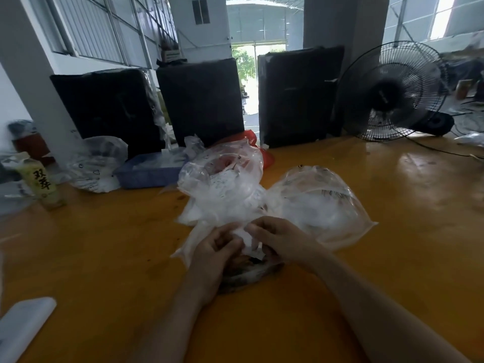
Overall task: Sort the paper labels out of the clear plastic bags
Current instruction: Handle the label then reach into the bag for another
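White paper label sits pinched between left hand and right hand fingers.

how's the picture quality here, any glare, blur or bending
Head view: the doorway is blown out white, glare streaks the orange table, edges bow from the wide lens, the bottle at left is smeared, both hands soft.

Bare table lay open to the right of the bags, and along the near edge on both sides of the forearms. To the far left a bottle, a tray and a crumpled bag crowded the way. Three black boxes walled off the far side, with a fan blocking the far right. A white object lay at the near left corner.
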`<state>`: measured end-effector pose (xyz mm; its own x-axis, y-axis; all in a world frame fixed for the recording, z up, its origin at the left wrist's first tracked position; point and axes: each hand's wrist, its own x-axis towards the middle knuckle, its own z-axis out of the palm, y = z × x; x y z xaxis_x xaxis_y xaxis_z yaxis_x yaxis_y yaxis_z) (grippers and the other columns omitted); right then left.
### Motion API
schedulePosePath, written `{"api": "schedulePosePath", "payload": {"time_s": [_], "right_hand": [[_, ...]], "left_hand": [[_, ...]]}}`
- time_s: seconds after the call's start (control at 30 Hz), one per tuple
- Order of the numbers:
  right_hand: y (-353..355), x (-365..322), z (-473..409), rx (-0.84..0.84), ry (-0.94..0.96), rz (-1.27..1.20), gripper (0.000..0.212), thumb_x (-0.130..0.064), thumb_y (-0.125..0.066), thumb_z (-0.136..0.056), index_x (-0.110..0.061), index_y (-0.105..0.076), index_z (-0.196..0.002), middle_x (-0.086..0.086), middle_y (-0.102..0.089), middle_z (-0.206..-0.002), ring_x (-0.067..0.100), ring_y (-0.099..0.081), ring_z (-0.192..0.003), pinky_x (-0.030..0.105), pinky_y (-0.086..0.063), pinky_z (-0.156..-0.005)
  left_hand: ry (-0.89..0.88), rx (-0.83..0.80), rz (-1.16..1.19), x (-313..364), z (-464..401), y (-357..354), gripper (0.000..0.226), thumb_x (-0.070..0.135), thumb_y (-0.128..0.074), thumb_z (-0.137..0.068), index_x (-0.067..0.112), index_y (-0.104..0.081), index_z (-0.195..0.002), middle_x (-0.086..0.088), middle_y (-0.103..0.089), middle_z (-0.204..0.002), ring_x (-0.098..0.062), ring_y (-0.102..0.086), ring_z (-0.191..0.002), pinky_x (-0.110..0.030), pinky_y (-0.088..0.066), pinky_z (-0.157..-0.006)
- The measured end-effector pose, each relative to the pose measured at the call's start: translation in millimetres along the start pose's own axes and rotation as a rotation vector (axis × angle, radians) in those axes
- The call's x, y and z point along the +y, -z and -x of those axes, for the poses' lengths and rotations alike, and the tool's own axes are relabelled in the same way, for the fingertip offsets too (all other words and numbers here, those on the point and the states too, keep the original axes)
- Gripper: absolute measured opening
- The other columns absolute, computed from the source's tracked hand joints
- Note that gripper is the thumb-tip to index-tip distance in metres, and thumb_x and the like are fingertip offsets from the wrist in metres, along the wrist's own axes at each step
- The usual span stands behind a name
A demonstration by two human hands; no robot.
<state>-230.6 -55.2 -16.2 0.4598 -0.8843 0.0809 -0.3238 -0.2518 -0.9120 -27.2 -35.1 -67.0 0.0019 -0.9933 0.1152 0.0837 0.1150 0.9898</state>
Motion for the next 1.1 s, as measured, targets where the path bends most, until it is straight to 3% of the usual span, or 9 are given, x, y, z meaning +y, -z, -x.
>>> {"api": "schedulePosePath", "payload": {"time_s": [0.07,0.17,0.23,0.3,0.47,0.67,0.9,1.03,1.1], "right_hand": [[-0.2,2.8,-2.3,0.021,0.032,0.1,0.026,-0.045,-0.068,-0.095,-0.025,-0.067,-0.113,-0.011,-0.07,-0.094,0.009,-0.068,-0.079,0.031,-0.059,-0.071],[-3.0,9.3,-7.4,0.09,0.085,0.151,0.01,-0.032,-0.066,-0.099,-0.025,-0.07,-0.094,-0.024,-0.068,-0.079,-0.006,-0.063,-0.068,0.015,-0.049,-0.062],[-5.4,11.4,-9.7,0.132,0.081,0.151,0.016,-0.033,-0.063,-0.102,-0.025,-0.069,-0.089,-0.024,-0.068,-0.073,-0.007,-0.06,-0.06,0.01,-0.045,-0.055],[-7.2,12.5,-10.2,0.158,0.131,0.237,0.018,-0.034,-0.063,-0.101,-0.023,-0.07,-0.09,-0.018,-0.068,-0.073,-0.006,-0.061,-0.062,0.009,-0.045,-0.056],[-14.0,15.6,-13.7,0.266,0.15,0.398,0.03,-0.041,-0.048,-0.107,-0.022,-0.072,-0.102,-0.011,-0.071,-0.092,-0.005,-0.06,-0.07,0.013,-0.046,-0.06],[-13.0,24.5,-20.0,0.159,0.075,0.846,0.04,-0.041,-0.063,-0.099,-0.026,-0.06,-0.136,-0.001,-0.053,-0.135,0.02,-0.055,-0.117,0.034,-0.049,-0.098],[-14.1,21.4,-17.2,0.227,0.095,0.797,0.021,-0.034,-0.056,-0.103,-0.026,-0.074,-0.11,-0.004,-0.055,-0.107,0.016,-0.059,-0.093,0.03,-0.051,-0.084],[-12.1,22.8,-18.5,0.173,0.046,0.848,0.032,-0.04,-0.059,-0.101,-0.025,-0.066,-0.129,0.0,-0.054,-0.122,0.021,-0.06,-0.106,0.032,-0.049,-0.09],[-15.6,22.7,-20.0,0.14,0.036,0.946,0.03,-0.041,-0.057,-0.101,-0.022,-0.069,-0.121,0.002,-0.053,-0.119,0.021,-0.059,-0.098,0.033,-0.049,-0.086]], "left_hand": [[-0.003,0.036,-0.01,-1.0,-0.7,0.4,0.037,0.037,-0.081,-0.086,0.034,-0.074,-0.122,-0.005,-0.077,-0.114,-0.028,-0.075,-0.108,-0.046,-0.062,-0.093],[-0.025,0.055,-0.067,-3.3,1.1,1.7,0.018,0.022,-0.075,-0.097,0.033,-0.078,-0.11,-0.002,-0.077,-0.105,-0.027,-0.075,-0.105,-0.037,-0.062,-0.089],[-0.037,0.059,-0.103,-0.9,2.5,0.4,0.006,0.027,-0.077,-0.094,0.03,-0.078,-0.1,-0.003,-0.077,-0.1,-0.028,-0.075,-0.102,-0.036,-0.063,-0.087],[-0.039,0.046,-0.122,2.9,4.8,-2.2,0.023,0.045,-0.08,-0.086,0.027,-0.077,-0.099,-0.006,-0.077,-0.101,-0.029,-0.075,-0.102,-0.044,-0.062,-0.091],[-0.049,0.129,-0.127,4.4,6.7,-3.5,0.023,0.046,-0.077,-0.084,0.025,-0.08,-0.093,-0.002,-0.079,-0.098,-0.02,-0.076,-0.097,-0.041,-0.061,-0.085],[0.057,0.199,0.313,7.8,3.1,-3.9,0.009,0.003,-0.071,-0.089,0.001,-0.074,-0.097,-0.015,-0.08,-0.102,-0.022,-0.079,-0.094,-0.023,-0.062,-0.073],[0.019,0.211,0.412,9.3,2.6,-6.2,0.012,0.002,-0.063,-0.1,-0.006,-0.072,-0.102,-0.023,-0.076,-0.098,-0.034,-0.077,-0.094,-0.029,-0.064,-0.078],[0.021,0.197,0.41,6.7,2.5,-6.4,0.032,0.018,-0.072,-0.091,-0.011,-0.073,-0.104,-0.025,-0.076,-0.103,-0.036,-0.077,-0.1,-0.031,-0.064,-0.083],[0.032,0.197,0.393,5.8,2.1,-6.1,0.031,0.02,-0.076,-0.083,-0.005,-0.077,-0.1,-0.022,-0.078,-0.103,-0.035,-0.077,-0.101,-0.031,-0.064,-0.083]]}}
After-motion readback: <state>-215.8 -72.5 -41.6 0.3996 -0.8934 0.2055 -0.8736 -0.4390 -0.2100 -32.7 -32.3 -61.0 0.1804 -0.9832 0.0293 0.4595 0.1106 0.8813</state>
